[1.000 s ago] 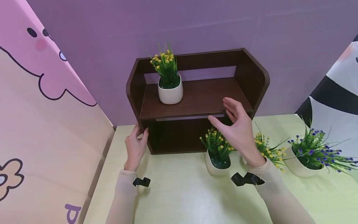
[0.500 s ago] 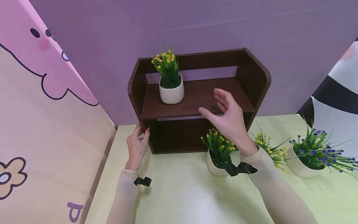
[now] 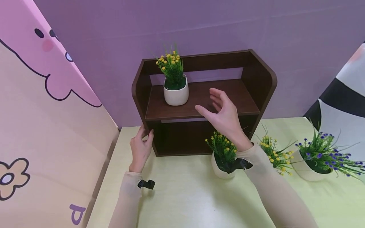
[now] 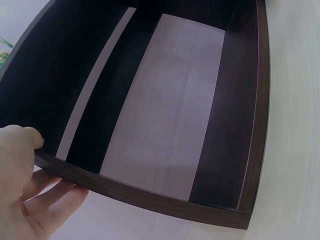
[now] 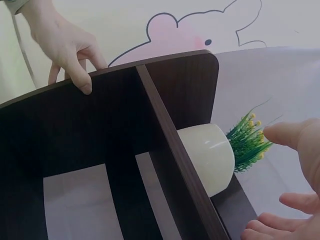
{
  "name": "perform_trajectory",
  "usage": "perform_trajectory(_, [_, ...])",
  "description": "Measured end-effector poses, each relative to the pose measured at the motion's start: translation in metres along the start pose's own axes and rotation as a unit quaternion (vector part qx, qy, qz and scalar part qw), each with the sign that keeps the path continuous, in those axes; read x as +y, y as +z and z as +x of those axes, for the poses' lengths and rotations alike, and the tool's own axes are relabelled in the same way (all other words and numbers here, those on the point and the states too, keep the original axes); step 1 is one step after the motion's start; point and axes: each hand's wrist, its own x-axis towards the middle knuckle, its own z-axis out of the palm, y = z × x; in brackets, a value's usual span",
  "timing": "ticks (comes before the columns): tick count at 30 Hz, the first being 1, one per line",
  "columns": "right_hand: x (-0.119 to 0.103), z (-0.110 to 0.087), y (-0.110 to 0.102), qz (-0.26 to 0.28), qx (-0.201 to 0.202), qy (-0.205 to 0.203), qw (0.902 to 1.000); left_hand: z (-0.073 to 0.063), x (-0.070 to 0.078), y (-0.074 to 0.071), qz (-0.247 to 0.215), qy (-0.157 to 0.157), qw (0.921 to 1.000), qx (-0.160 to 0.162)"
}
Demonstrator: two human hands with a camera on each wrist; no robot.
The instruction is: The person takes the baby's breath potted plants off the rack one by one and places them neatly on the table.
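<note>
A dark brown two-tier shelf stands against the wall. My left hand grips its left side panel, thumb on the inner face and fingers outside, as the left wrist view also shows around the panel's edge. On the upper tier, toward the left, sits a yellow-flowered plant in a white pot. My right hand is held in the air before the upper tier, to the right of that pot, thumb and fingers spread with nothing between them. In the right wrist view the white pot appears beside my right fingers.
On the pale table, a second yellow-flowered potted plant stands before the shelf, under my right forearm. Farther right are another yellow-flowered plant, partly hidden by the sleeve, and a purple-flowered one in a white pot. A printed panel rises at left.
My right hand has moved left and slightly up across the front of the upper tier, toward the pot there. My left hand keeps its hold on the shelf's side panel.
</note>
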Motion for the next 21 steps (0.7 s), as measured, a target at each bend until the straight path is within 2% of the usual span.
perform_trajectory(13, [0.003,0.020,0.025,0.003,-0.007,0.009,0.9999,-0.002,-0.001,0.007,0.020,0.026,0.9994,0.008])
perform_trajectory(21, [0.001,0.031,0.043,0.005,-0.011,-0.003,0.9999,-0.002,-0.001,0.005,0.020,0.019,0.9996,0.008])
